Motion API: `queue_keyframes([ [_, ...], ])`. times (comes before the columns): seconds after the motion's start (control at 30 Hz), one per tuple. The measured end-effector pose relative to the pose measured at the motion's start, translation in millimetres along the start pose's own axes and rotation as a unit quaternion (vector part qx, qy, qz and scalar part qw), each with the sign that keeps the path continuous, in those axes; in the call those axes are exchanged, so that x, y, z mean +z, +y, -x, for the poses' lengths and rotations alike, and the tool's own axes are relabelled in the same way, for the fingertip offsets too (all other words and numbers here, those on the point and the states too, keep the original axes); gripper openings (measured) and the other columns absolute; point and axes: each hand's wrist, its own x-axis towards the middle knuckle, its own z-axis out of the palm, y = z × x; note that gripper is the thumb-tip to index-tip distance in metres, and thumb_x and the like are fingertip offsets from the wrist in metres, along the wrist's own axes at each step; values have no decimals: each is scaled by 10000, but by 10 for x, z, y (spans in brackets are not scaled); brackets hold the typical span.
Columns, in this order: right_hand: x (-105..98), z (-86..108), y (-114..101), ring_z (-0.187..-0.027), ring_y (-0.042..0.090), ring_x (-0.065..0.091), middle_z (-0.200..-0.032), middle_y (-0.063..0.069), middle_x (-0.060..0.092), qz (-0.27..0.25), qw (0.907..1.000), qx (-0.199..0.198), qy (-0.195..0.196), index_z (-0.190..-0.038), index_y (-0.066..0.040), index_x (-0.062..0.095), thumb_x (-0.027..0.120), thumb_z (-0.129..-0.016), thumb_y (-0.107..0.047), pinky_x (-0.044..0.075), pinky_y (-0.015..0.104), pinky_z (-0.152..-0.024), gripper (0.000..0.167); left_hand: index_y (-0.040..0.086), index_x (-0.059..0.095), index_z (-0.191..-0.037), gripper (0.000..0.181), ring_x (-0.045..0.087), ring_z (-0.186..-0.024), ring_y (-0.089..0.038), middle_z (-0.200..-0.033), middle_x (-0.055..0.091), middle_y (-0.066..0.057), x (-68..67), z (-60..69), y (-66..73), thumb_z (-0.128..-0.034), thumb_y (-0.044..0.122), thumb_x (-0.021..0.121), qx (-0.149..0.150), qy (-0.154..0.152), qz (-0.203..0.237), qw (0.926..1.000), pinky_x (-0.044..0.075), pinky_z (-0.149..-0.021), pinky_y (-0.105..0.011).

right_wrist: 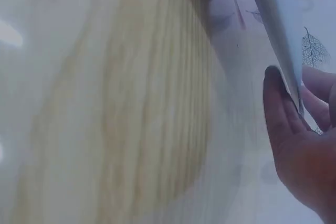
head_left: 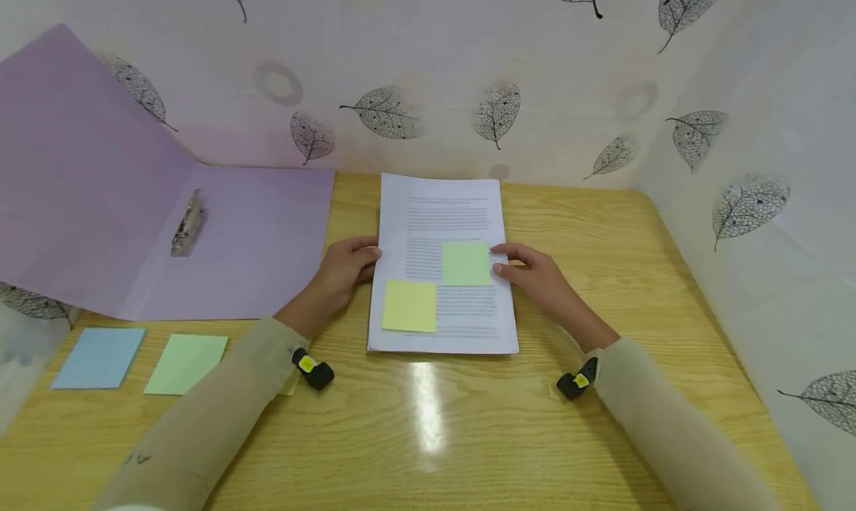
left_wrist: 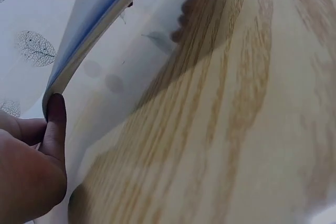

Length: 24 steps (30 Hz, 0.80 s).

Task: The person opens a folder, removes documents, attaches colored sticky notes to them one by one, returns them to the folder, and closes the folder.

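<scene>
A stack of printed paper (head_left: 394, 217) stands out in front of me, held between both hands. On its top sheet are a yellow sticky note (head_left: 409, 307) at lower left and a green sticky note (head_left: 466, 263) near the right edge. My left hand (head_left: 344, 272) grips the left edge; the left wrist view shows its thumb and fingers on opposite sides of the stack. The right edge sits between the thumb and fingers of my right hand (head_left: 538, 277). Both wrist views show the stack's edge above the tabletop. Its underside is mostly hidden.
An open purple folder (head_left: 267, 236) with a metal clip (head_left: 189, 225) lies at the left. Before it are a blue sticky pad (head_left: 100, 359), a green one (head_left: 183, 362) and a yellow one (head_left: 290, 383) mostly behind my left arm. A leaf-patterned covering (head_left: 428, 50) borders the wooden table (head_left: 602, 258).
</scene>
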Motion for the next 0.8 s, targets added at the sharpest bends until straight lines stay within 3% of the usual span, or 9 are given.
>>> queue_keyframes([
  [0.2, 35, 51, -47, -1154, 201, 590, -1472, 60, 519, -638, 9976, 266, 20, -1391, -176, 614, 677, -980, -306, 543, 198, -853, 435, -58, 464, -1458, 470, 694, -923, -71, -1395, 552, -272, 4, 63, 21, -1013, 53, 570, 5, -5, 197, 9998, 583, -829, -206],
  [0.47, 94, 89, -93, -998, 167, 625, -1401, 79, 568, -903, 9952, 360, -62, -1377, -205, 639, 693, -967, -263, 555, 238, -767, 418, -65, 507, -1419, 441, 707, -895, -69, -1261, 633, -201, 36, 140, 56, -1001, 47, 587, 238, -132, 191, 9994, 591, -790, -212],
  [0.67, 133, 156, -144, -943, 142, 692, -1383, 166, 590, -1353, 9901, 365, -3, -1406, -175, 613, 667, -983, -206, 586, 256, -754, 428, -11, 500, -1443, 446, 689, -970, -105, -1304, 632, -205, 11, 181, 72, -1019, 102, 582, 340, -256, -136, 9990, 591, -809, -234],
  [0.8, 141, 206, -185, -909, 148, 719, -1298, 166, 646, -1632, 9862, 258, 97, -1400, -157, 618, 673, -979, -193, 603, 272, -737, 426, 1, 484, -1453, 436, 680, -1019, -141, -1337, 612, -235, -69, 252, 109, -1038, 114, 557, 646, -428, -403, 9962, 584, -886, -274],
])
